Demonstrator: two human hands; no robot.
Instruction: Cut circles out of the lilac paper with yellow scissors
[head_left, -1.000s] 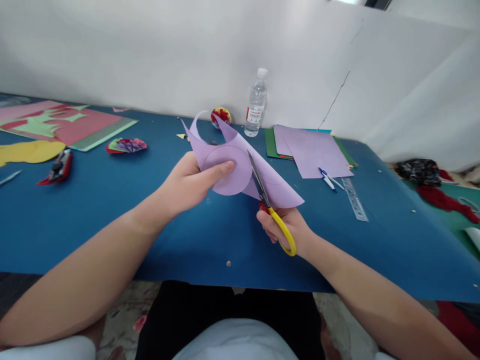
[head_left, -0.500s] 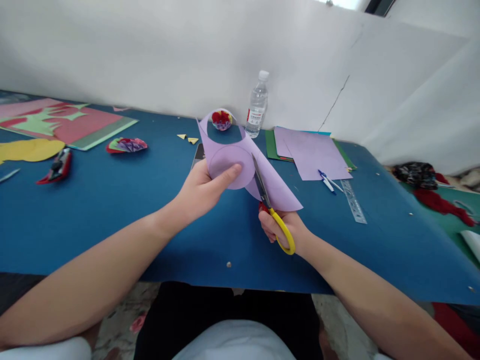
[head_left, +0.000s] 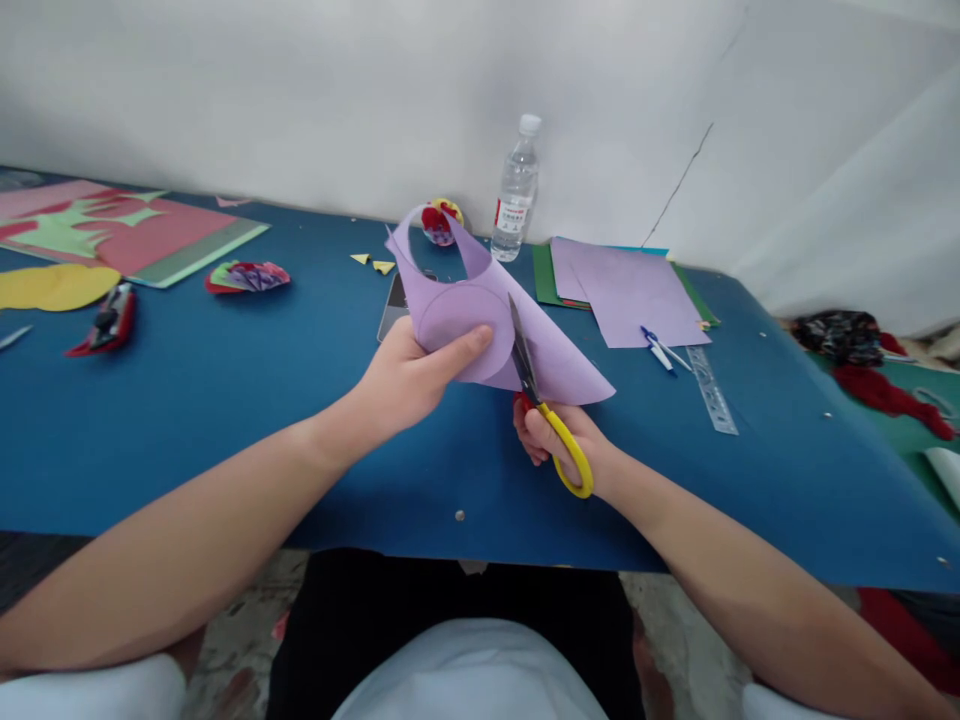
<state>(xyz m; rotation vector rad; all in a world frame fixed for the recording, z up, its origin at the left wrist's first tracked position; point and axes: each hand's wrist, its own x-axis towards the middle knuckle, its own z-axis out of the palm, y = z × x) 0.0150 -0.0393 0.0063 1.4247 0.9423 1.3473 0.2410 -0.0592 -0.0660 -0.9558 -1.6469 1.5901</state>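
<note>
A purple sheet of paper (head_left: 551, 350) with a round hole at its upper left is pinched by my left hand (head_left: 416, 380), the thumb lying on a drawn circle. My right hand (head_left: 559, 440) is closed around the yellow and red handles of a pair of scissors (head_left: 529, 375). Their dark blades point up and to the left, lying at the right edge of the drawn circle, against the paper. The fingers of my left hand behind the sheet are hidden.
On the blue table (head_left: 225, 420) stand a water bottle (head_left: 516, 195) and purple sheets (head_left: 637, 290) with pens (head_left: 658, 350) and a ruler (head_left: 712, 390). Folded paper pieces (head_left: 247, 277), a stapler-like red object (head_left: 109, 322) and coloured sheets (head_left: 180, 235) lie left.
The view has tilted slightly, so the table appears higher. The scissors remain at the circle's right edge, and the sheet's right end has lifted and swung a little to the right.
</note>
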